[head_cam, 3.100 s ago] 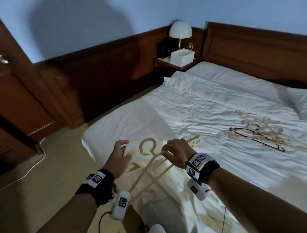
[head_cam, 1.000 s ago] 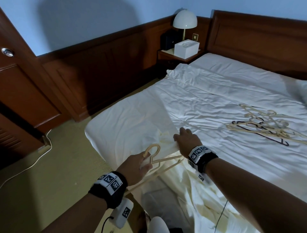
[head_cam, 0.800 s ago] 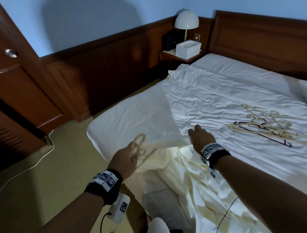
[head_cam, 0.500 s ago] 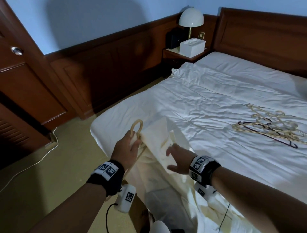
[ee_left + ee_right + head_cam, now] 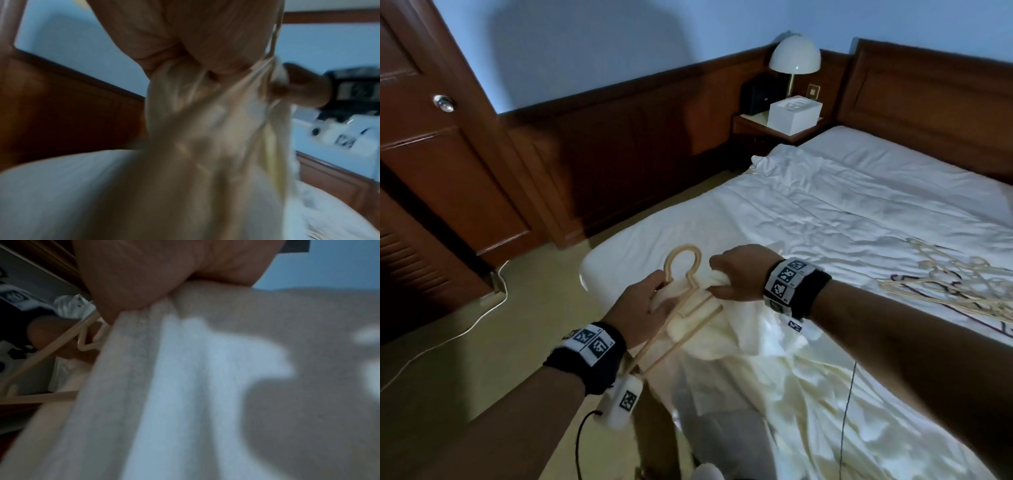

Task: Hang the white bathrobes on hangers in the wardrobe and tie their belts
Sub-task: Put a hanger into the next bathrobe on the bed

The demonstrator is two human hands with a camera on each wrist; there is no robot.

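Now both hands grip — hanger (image 5: 681, 291), bathrobe (image 5: 756, 359).

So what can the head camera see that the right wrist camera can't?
Only the head view shows the bed, the lamp, the white box, the spare hangers and the door. Only the right wrist view shows the right hand's underside gripping the bathrobe close up. Both show the left hand holding the hanger beside the robe.
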